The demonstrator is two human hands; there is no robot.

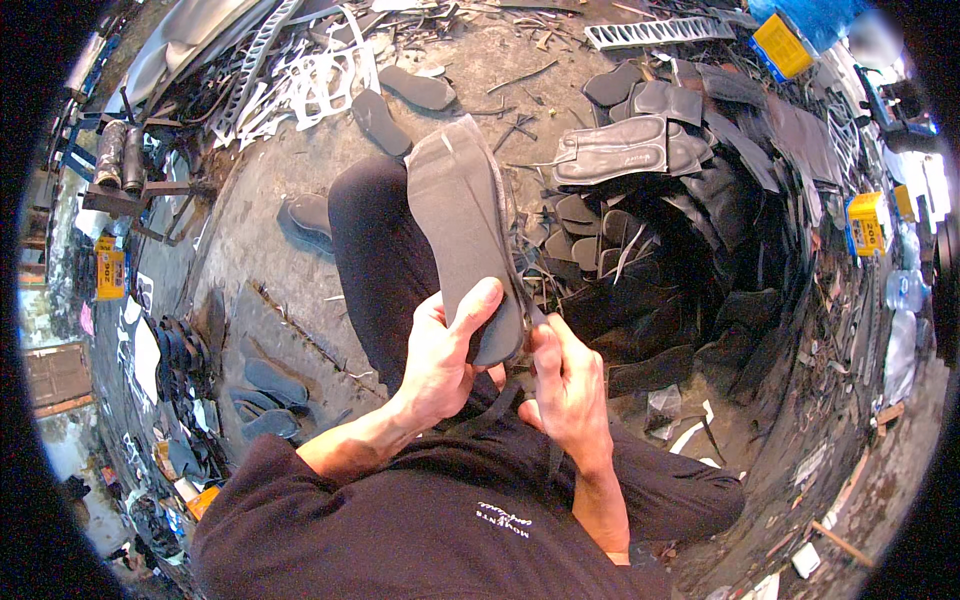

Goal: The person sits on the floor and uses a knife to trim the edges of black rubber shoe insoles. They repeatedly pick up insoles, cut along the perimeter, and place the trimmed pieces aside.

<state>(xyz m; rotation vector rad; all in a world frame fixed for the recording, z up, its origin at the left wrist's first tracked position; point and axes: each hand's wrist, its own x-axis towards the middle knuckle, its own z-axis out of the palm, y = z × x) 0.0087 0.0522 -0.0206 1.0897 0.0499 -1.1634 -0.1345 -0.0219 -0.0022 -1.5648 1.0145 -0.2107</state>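
A long grey shoe sole (pixel 455 205) stretches away from me above my lap. My left hand (pixel 440 355) is closed round its near end, thumb pressed on top. Close by on the right, my right hand (pixel 572 390) is closed in a pinch at the sole's near right edge. A thin dark strip runs along that edge to the pinching fingers. Whether those fingers grip only the strip or also a small tool is hidden. Another dark strip (pixel 495 405) hangs between my hands, over my black shirt.
Stacked dark soles and sheets (pixel 690 270) lie in a heap on the right, with embossed grey sole pieces (pixel 625 150) on top. Loose soles (pixel 275 385) rest on the floor at left. White cut-out scraps (pixel 325 80) lie at the far left, yellow boxes (pixel 783 47) at far right.
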